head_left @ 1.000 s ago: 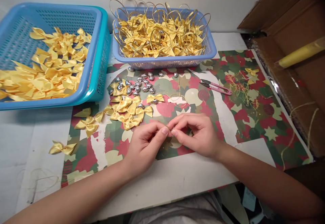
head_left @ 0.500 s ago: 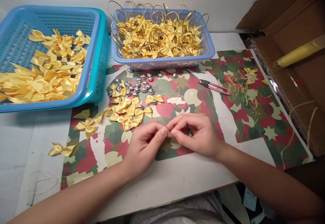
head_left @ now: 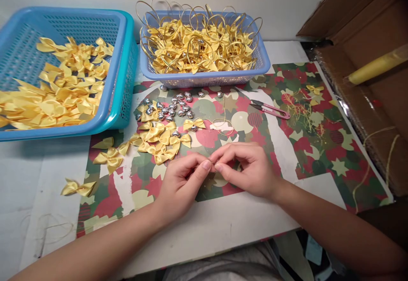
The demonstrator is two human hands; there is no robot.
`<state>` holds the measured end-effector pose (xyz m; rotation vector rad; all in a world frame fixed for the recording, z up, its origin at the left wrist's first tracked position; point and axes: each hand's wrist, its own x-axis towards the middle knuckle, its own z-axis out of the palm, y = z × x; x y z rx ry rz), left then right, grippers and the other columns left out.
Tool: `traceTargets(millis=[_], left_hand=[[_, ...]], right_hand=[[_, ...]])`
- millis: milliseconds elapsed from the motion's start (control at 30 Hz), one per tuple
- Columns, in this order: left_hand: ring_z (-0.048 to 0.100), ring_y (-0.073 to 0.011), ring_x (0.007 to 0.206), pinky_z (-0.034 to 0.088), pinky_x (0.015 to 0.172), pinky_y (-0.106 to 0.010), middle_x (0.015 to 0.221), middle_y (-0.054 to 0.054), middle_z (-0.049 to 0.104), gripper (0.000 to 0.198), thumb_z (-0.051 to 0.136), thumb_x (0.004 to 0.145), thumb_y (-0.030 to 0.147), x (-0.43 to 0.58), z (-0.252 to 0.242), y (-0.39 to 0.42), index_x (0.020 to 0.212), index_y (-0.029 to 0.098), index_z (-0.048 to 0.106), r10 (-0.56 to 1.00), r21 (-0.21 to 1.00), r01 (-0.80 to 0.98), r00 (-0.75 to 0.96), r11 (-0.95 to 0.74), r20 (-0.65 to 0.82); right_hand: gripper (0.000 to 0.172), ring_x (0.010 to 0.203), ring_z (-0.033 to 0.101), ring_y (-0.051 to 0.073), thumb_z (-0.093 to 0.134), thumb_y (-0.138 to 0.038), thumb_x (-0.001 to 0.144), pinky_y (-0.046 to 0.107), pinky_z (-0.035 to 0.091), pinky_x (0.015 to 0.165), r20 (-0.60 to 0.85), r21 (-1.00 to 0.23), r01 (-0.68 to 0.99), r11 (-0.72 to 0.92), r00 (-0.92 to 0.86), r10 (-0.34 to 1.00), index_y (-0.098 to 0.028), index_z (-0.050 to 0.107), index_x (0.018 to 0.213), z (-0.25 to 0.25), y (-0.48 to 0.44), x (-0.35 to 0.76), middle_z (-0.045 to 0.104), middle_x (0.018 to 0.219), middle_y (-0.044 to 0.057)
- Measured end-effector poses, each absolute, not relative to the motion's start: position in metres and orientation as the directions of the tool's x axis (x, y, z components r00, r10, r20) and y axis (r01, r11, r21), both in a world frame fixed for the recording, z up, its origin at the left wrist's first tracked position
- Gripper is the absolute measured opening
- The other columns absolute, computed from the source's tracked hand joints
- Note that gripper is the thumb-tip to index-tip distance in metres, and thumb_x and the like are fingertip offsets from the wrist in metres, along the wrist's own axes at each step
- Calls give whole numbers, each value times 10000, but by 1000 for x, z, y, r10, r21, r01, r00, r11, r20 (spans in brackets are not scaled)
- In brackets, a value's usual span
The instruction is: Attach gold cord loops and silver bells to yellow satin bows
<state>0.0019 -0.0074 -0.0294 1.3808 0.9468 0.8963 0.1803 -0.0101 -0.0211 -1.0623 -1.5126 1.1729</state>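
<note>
Over the middle of the patterned sheet, my left hand and my right hand meet fingertip to fingertip. Each pinches thumb against forefinger on a thin gold thread, of which only a tiny bit shows. Beyond my left hand lies a loose pile of yellow ribbon bows. Several silver bells are scattered just behind the bows. One bow with a bell at its centre lies apart, to the right of the pile. A loop of thread rests on the sheet past my fingertips.
A blue basket of yellow bows stands at left. Another blue basket, at the back, holds bows with gold wire loops. Pink thread snips and thread scraps lie at right, beside a cardboard box.
</note>
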Motion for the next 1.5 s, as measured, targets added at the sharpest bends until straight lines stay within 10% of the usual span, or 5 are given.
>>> traceTargets(millis=[1500], left_hand=[[394,-87,485,333,444,-192,548,43,480,256,535,957,274,2,-28,-8,738,175,623,912,999,-27,410,34,-20]], right_hand=[[140,686,714,152,647,-91,794,244,555,590,225,-954,137,265,-252,941,-163,670,676,-18,-7,184,770,791,67]])
